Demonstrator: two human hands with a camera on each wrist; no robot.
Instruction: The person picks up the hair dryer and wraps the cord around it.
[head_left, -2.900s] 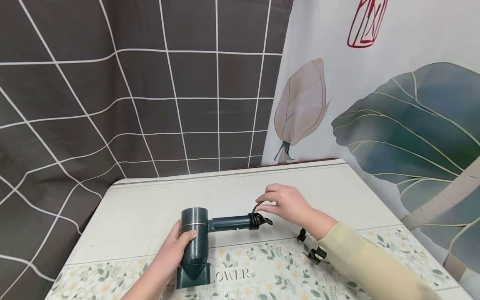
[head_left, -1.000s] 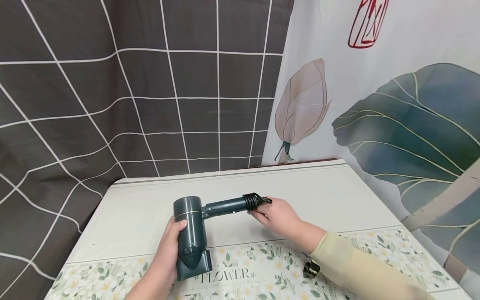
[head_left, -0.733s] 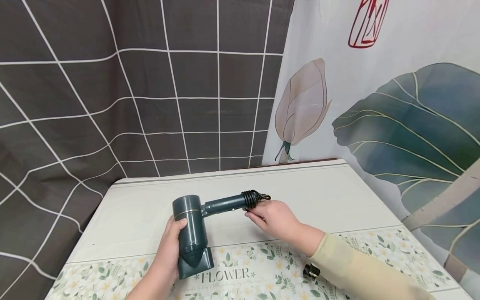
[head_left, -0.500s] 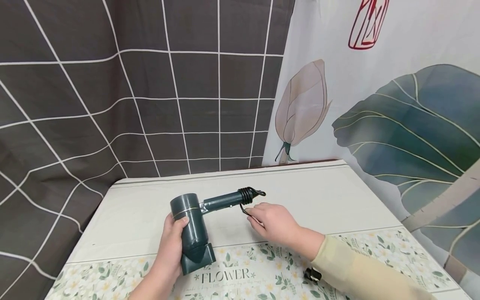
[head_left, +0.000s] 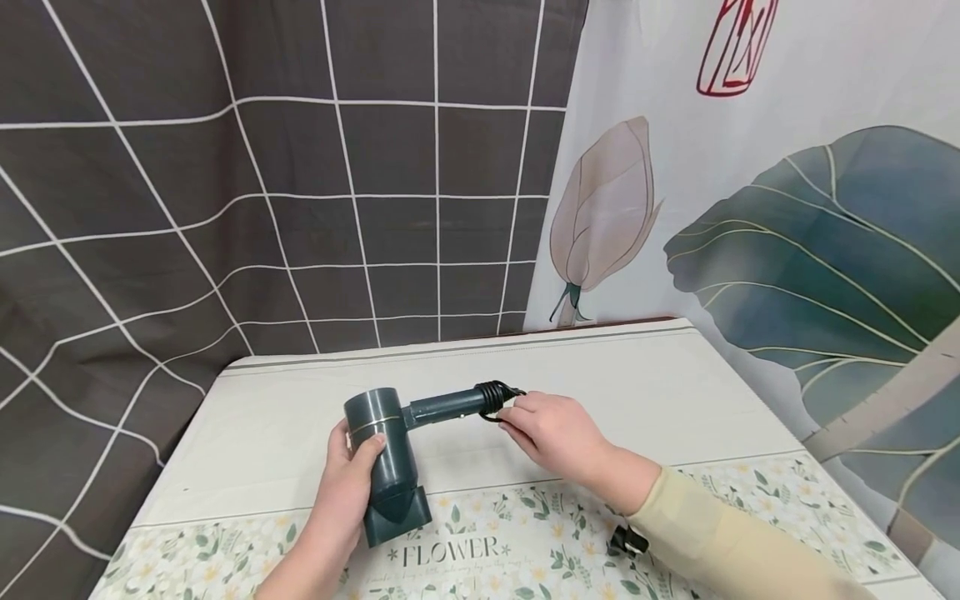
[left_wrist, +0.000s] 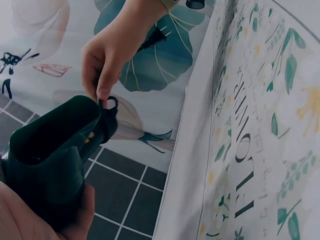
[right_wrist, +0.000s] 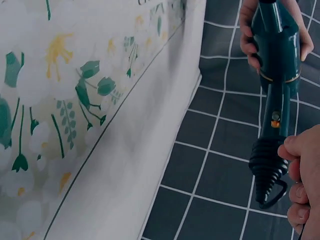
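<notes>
A dark green hair dryer (head_left: 390, 458) is held above the table, its handle pointing right and slightly up. My left hand (head_left: 345, 479) grips its barrel, thumb across the near side; the flat nozzle points toward me. The black power cord (head_left: 491, 396) is coiled several times round the handle's end, as the right wrist view also shows. My right hand (head_left: 558, 437) pinches a free stretch of cord just right of these coils. In the left wrist view the two-pin plug (left_wrist: 156, 37) hangs beyond the right hand; the head view hides it.
Under the hands lies a white table cover (head_left: 300, 417) with a floral band and the word FLOWER. A small black device (head_left: 627, 542) shows by the right sleeve. A dark checked curtain (head_left: 390, 233) and a leaf-printed one (head_left: 825, 250) hang behind the table.
Since the earliest frame the hair dryer has risen and tilted handle-up, and the coils have grown. My right hand has passed the cord under the handle and is now moving up at its right.
</notes>
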